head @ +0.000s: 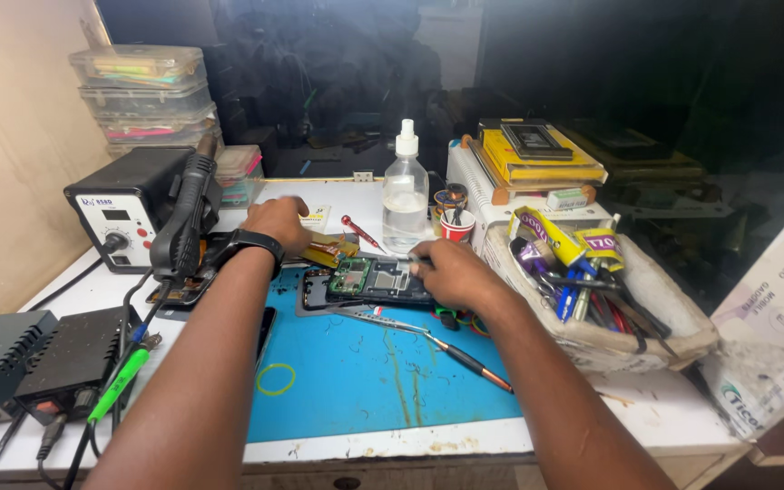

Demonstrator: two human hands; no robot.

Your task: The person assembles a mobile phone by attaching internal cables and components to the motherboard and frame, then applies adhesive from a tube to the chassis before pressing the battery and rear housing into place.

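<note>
I see both hands at the far side of the blue work mat (374, 381), over an opened phone (369, 281) that lies on the mat's far edge with its green circuit board uncovered. My right hand (451, 272) rests against the right end of this phone, fingers curled and pinching what looks like a thin tool, but the tip is too small to be sure. My left hand (276, 222), with a black wristband, hovers palm down over some yellow flat cables (330, 249) just behind the phone; whether it grips anything I cannot tell, since the fingers are blurred.

In my judgement the step in hand is work inside the open phone, holding the body steady while a part on the board is handled. The next move calls for a small and precise motion (the board parts are tiny), with the phone kept from sliding on the mat.

Counting: one open phone, one blue mat, one clear bottle (405, 195) near the far edge of the tabletop (664, 408), one red-handled screwdriver (360, 231) beside it, one hot-air station (124, 213) at the left edge, one tweezers (383, 318) and one slim pen-like tool (465, 360) on the mat, one yellow rubber ring (276, 378), four stacked clear boxes (142, 95) at the far left corner, and one cloth basket (610, 308) of many tools at the right.
</note>
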